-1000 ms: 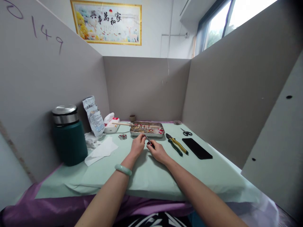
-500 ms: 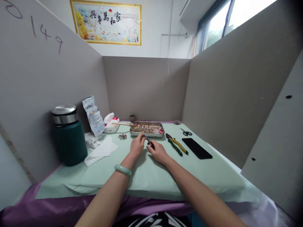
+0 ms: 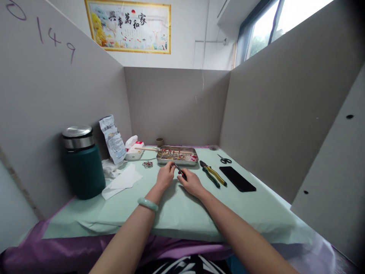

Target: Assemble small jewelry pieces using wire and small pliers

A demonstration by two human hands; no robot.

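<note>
Fingers pinched together, my left hand (image 3: 165, 173) holds something too small to make out, right at the tip of a tool. My right hand (image 3: 191, 183) is closed around that tool, a pair of small pliers (image 3: 180, 172) with a slim metal nose and dark handles. The nose points up and left to my left fingertips. Just beyond my hands lies a shallow metal tray (image 3: 177, 164) holding red beads and small gold and silver-coloured pieces. A little heap of red and silver beadwork (image 3: 147, 164) rests left of the tray.
Green-and-yellow-handled pliers (image 3: 213, 176), a black phone (image 3: 237, 179) and scissors (image 3: 225, 160) lie to the right. Left stand a dark green flask (image 3: 84, 171), a foil pouch (image 3: 112, 139) and a tissue pack (image 3: 134, 149), near white paper (image 3: 122, 183). Grey partitions (image 3: 176, 106) enclose the table.
Both hands stay at nearly the same spot. The small pliers have turned slightly in my right hand; the tabletop objects have not moved.
</note>
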